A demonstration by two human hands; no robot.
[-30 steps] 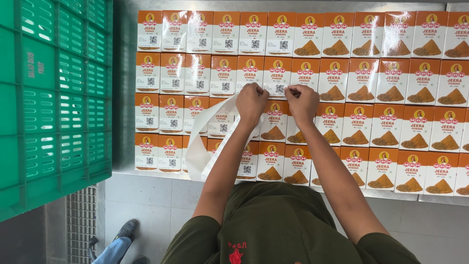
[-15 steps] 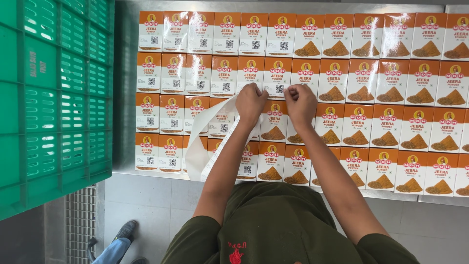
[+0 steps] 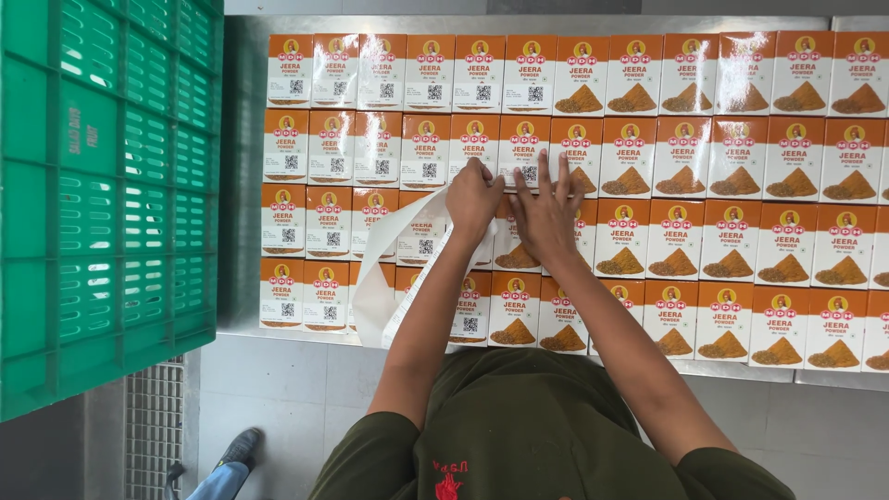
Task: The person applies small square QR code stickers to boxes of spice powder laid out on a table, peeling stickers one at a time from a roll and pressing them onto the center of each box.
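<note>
From the head view, the left hand [image 3: 473, 197] is closed, pinching the end of a white label strip [image 3: 389, 278] that trails down and left over the boxes [image 3: 704, 194], orange-and-white cartons laid flat in four tight rows on the steel worktop [image 3: 278, 347]. The right hand [image 3: 546, 215] is spread flat just beside it, fingers pressing a box in the second row. To do this well, I judge the flat hand should hold the box firm while the strip is kept taut and low. Against the earlier frame, the right fingers have opened from a curled grip and stretched farther; the green crate [image 3: 102, 185] at left is unmoved.
</note>
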